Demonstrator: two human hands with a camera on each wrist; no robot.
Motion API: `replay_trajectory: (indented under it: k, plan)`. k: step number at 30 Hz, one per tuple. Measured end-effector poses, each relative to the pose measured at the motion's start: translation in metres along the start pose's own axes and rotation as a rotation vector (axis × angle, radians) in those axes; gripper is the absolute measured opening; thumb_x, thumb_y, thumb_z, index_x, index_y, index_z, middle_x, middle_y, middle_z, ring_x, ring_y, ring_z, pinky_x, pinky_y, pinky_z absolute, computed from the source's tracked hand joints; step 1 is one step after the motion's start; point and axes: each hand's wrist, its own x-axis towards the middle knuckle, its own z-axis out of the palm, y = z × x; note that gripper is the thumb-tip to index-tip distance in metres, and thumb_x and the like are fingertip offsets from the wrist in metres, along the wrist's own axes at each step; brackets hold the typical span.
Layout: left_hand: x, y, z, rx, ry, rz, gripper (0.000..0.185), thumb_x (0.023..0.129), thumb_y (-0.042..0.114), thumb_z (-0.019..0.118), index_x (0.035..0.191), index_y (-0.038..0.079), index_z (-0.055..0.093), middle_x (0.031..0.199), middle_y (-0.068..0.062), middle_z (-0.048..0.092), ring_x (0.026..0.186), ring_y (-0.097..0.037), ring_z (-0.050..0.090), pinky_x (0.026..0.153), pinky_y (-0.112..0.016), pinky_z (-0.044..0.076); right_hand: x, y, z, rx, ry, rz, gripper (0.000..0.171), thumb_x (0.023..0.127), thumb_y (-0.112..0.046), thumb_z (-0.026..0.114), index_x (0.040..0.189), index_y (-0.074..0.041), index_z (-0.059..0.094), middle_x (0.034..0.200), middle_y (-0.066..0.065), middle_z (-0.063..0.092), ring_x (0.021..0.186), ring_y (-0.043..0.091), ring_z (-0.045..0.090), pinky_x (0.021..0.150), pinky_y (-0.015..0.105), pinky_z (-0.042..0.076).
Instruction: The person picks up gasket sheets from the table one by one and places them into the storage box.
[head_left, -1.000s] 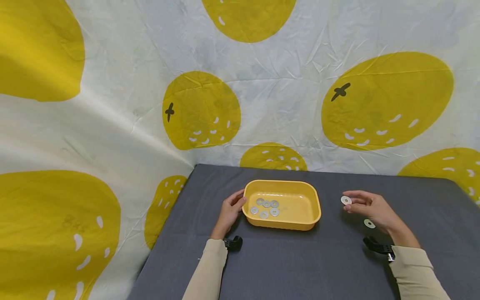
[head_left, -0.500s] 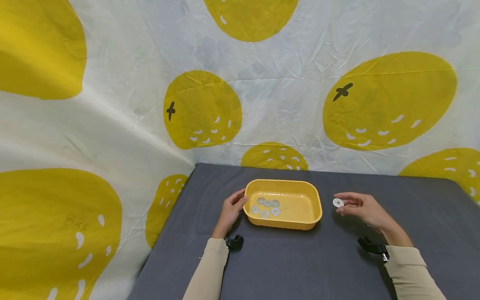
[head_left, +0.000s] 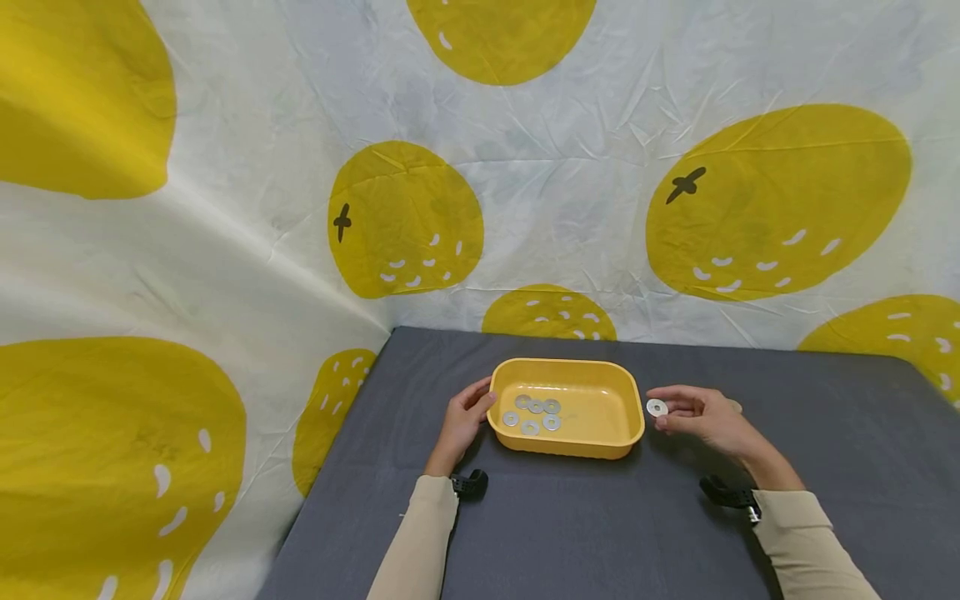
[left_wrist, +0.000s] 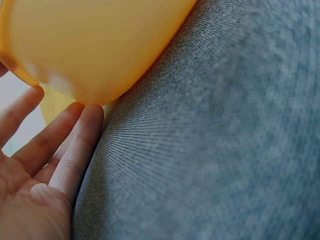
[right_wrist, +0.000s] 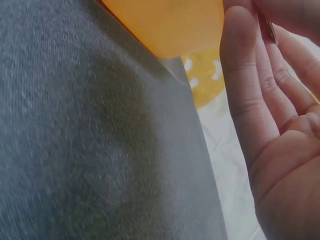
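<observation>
My left hand (head_left: 459, 423) is at the left end of a yellow plastic tray (head_left: 592, 450), thumb at the rim. In the left wrist view, its extended fingers (left_wrist: 77, 145) touch the tray's outer wall (left_wrist: 110, 50). Several flat, silvery washers (head_left: 551, 422) lie in the left half of the tray. Just off the tray's right end, my right hand (head_left: 705, 421) pinches one washer (head_left: 656, 407) between thumb and fingers. In the right wrist view, only a thin edge of that washer (right_wrist: 272, 32) shows between the fingers.
A dark grey cloth (head_left: 585, 525) covers the table. Behind the right hand's knuckles, a pale round piece (head_left: 736, 406) shows in part. White fabric (head_left: 555, 217) printed with yellow fruit hangs behind and at the left.
My right hand has moved left toward the tray with the washer. The pale piece behind its knuckles has come into sight. The left hand and the tray stay nearly still.
</observation>
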Motion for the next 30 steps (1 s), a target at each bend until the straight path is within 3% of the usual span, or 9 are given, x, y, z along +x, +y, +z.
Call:
replay_trajectory:
  k: [7, 14, 22, 30]
  plan:
    - [0.000, -0.001, 0.000, 0.003, 0.010, 0.008, 0.046, 0.101, 0.035, 0.066, 0.144, 0.019, 0.061, 0.138, -0.015, 0.065, 0.121, -0.030, 0.066, 0.088, -0.029, 0.060, 0.004, -0.006, 0.011, 0.017, 0.011, 0.025, 0.050, 0.096, -0.011, 0.071, 0.137, 0.013, 0.054, 0.105, 0.011, 0.076, 0.090, 0.020, 0.076, 0.079, 0.034, 0.063]
    - [0.000, -0.002, 0.001, 0.004, 0.015, -0.001, 0.043, 0.101, 0.032, 0.066, 0.143, 0.023, 0.061, 0.136, -0.012, 0.066, 0.119, -0.027, 0.067, 0.089, -0.031, 0.060, 0.008, -0.013, 0.022, -0.011, 0.045, 0.029, 0.051, 0.095, -0.014, 0.074, 0.134, 0.013, 0.057, 0.104, 0.023, 0.073, 0.084, 0.017, 0.075, 0.077, 0.036, 0.063]
    - [0.001, -0.003, 0.001, 0.006, 0.015, 0.001, 0.042, 0.102, 0.030, 0.065, 0.143, 0.023, 0.061, 0.136, -0.013, 0.067, 0.119, -0.029, 0.067, 0.088, -0.030, 0.060, 0.011, -0.022, 0.033, -0.094, 0.115, 0.006, 0.043, 0.093, -0.019, 0.077, 0.128, 0.005, 0.065, 0.094, 0.010, 0.073, 0.078, 0.012, 0.072, 0.070, 0.029, 0.061]
    - [0.000, -0.004, 0.001, -0.013, 0.009, 0.001, 0.044, 0.102, 0.028, 0.065, 0.145, 0.019, 0.060, 0.139, -0.017, 0.064, 0.123, -0.035, 0.064, 0.089, -0.030, 0.060, 0.018, -0.030, 0.044, -0.212, 0.186, -0.070, 0.032, 0.093, -0.020, 0.077, 0.119, -0.001, 0.070, 0.090, 0.009, 0.068, 0.075, 0.009, 0.063, 0.062, 0.026, 0.055]
